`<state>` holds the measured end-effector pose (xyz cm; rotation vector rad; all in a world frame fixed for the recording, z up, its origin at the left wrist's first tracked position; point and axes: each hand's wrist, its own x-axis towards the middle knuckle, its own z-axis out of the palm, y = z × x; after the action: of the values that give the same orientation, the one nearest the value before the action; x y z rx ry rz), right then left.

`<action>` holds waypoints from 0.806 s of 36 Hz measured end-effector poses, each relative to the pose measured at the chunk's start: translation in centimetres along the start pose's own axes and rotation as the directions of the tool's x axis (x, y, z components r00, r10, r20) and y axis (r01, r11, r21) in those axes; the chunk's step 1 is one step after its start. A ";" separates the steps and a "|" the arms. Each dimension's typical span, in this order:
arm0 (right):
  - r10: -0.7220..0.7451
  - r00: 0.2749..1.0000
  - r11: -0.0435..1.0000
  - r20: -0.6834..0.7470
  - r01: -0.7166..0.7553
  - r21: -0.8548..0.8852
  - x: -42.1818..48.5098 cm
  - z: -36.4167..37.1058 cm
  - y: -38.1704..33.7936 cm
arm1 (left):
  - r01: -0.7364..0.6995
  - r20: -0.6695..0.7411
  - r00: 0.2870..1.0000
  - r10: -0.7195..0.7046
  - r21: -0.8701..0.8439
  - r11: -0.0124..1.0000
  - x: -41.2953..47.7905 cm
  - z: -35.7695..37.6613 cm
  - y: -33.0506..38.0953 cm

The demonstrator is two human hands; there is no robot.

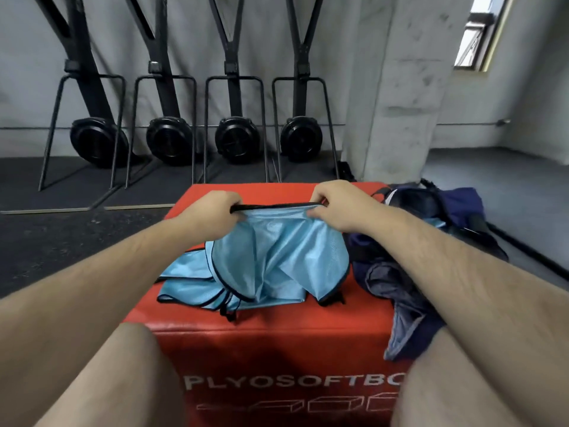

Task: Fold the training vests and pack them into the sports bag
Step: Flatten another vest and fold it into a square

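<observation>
While held taut, the black-trimmed blue vest [278, 248] hangs crumpled.

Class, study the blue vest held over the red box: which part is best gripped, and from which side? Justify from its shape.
Grip the vest by its black hem, one hand at each end, from the near side, as the left hand and right hand do. The hem is stretched straight, so the loose mesh hangs free below.
</observation>
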<state>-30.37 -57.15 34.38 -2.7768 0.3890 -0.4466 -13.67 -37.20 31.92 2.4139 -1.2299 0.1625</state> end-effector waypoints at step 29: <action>0.007 0.983 0.988 -0.182 0.021 0.153 2.3 -4.1 -3.5 | -0.109 -0.044 0.986 0.161 0.565 0.818 -0.6 -10.4 -1.4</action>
<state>-28.89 -55.65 39.87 -2.5965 0.3691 -0.7047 -12.00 -31.66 40.74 2.7548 -1.4695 0.7718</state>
